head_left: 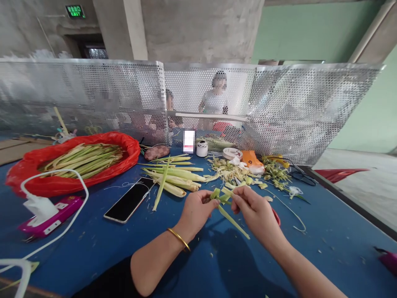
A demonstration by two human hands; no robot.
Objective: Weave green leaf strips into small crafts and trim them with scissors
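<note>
Between my hands is a folded green leaf strip (234, 222), its long tail hanging down to the right over the table. My left hand (198, 209) is closed on the folded part, thumb pressed against the fingers. My right hand (252, 205) pinches the pale end of the strip near the fold. Part of a red object (276, 217) shows behind my right hand; what it is stays hidden. Just beyond my hands lie several pale green leaf stalks (176, 178) and a heap of leaf scraps (229, 169).
At left stand a red bag (23, 176) of long leaves and a purple power strip (63, 211) with a white plug. A phone (130, 203) lies beside the stalks. Behind are a tape roll (232, 154), a white container (202, 149) and a perforated metal screen (198, 87), with people beyond.
</note>
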